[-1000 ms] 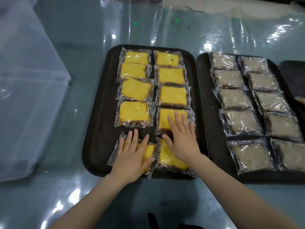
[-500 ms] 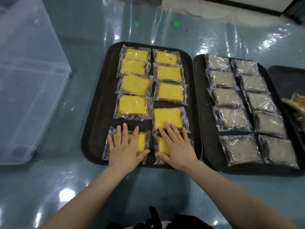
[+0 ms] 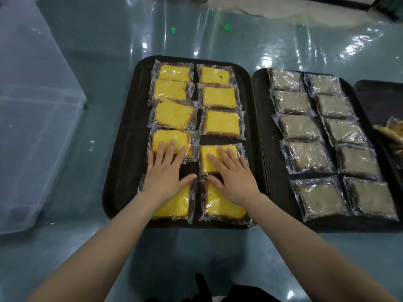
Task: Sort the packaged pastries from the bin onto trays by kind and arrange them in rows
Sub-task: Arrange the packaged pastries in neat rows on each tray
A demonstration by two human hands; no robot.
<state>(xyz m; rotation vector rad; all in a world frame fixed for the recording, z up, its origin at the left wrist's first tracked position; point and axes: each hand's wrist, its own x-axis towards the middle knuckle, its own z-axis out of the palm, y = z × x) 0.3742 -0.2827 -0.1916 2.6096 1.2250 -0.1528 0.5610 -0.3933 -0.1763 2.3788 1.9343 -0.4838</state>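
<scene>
A black tray (image 3: 126, 136) holds several wrapped yellow cake slices in two columns. My left hand (image 3: 166, 173) lies flat with straight fingers, its palm over the nearest left slice (image 3: 174, 205) and its fingertips on the slice above (image 3: 169, 141). My right hand (image 3: 233, 175) lies flat too, fingers on the fourth right slice (image 3: 214, 153), its palm over the top of the nearest right slice (image 3: 222, 207). A second black tray (image 3: 265, 136) to the right carries several wrapped grey-brown slices (image 3: 307, 158) in two columns.
A clear plastic bin (image 3: 37, 118) stands at the left on the glossy blue-green table. A third dark tray (image 3: 375, 92) at the far right holds a golden wrapped pastry (image 3: 392, 130), cut off by the frame edge.
Both hands have slid forward from the nearest pair of yellow slices, so their fingers now reach the fourth row. The nearest slices show more below the palms.
</scene>
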